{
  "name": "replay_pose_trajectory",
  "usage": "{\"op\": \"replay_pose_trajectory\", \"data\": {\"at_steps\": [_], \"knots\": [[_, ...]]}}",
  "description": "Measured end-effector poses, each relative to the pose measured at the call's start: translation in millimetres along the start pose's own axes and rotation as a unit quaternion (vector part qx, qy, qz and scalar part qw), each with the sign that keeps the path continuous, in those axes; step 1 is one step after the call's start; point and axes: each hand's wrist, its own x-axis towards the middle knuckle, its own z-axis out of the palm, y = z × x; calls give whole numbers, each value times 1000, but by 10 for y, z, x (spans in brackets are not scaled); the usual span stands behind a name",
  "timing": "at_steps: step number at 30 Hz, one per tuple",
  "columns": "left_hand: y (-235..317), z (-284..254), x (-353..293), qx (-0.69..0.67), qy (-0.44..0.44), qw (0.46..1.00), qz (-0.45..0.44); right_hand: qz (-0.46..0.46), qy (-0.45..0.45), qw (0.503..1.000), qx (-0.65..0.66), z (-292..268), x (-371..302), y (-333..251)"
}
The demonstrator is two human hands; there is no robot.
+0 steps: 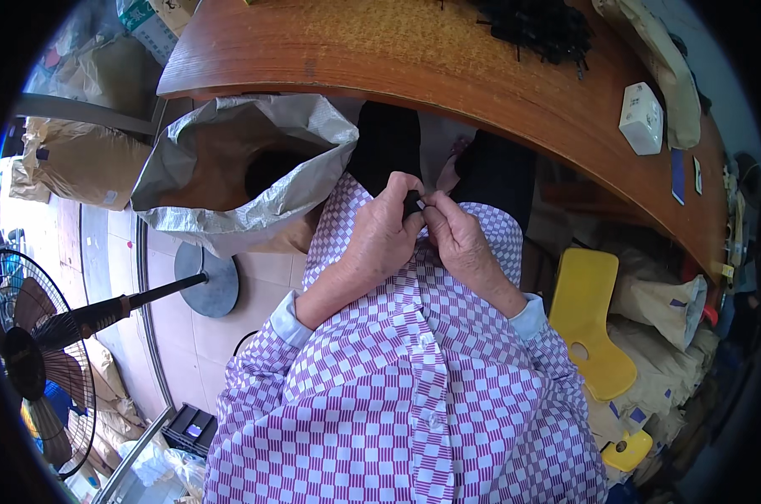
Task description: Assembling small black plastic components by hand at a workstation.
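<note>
A: Room: tiled floor (254,336), cluttered. Curved wooden worktop (380,50) across the top of the view; a heap of small black parts (540,29) on it, a white box (641,118) towards the right end. Standing fan (36,353) at far left, its round base (208,277) near the sack. Yellow plastic stool (590,323) on the right, brown paper sacks (657,311) piled behind it.

B: Hands?

A: Both raised in front of the chest, below the worktop edge, meeting fingertip to fingertip. Left hand (384,231) and right hand (460,239) are closed narrow, pinching one small black piece (413,204) between them. Piece is mostly hidden by fingers; its kind can't be told. Checked purple-and-white sleeves (380,370) reach to the wrists.

B: Containers?

A: Open grey woven sack (246,168) just left of the hands, mouth rolled back, brown lining showing. Inside is dark; contents not readable.
</note>
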Motion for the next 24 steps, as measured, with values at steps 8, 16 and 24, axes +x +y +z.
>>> {"op": "replay_pose_trajectory", "data": {"at_steps": [8,16,24], "knots": [[-19,97,77,89,71,992,62,-3,59,998,6,87,47,100],[-64,-148,127,-470,-21,877,-103,23,78,984,159,-22,97,51],[-98,-154,77,-622,-129,760,-137,54,10,921,386,-126,94,135]]}}
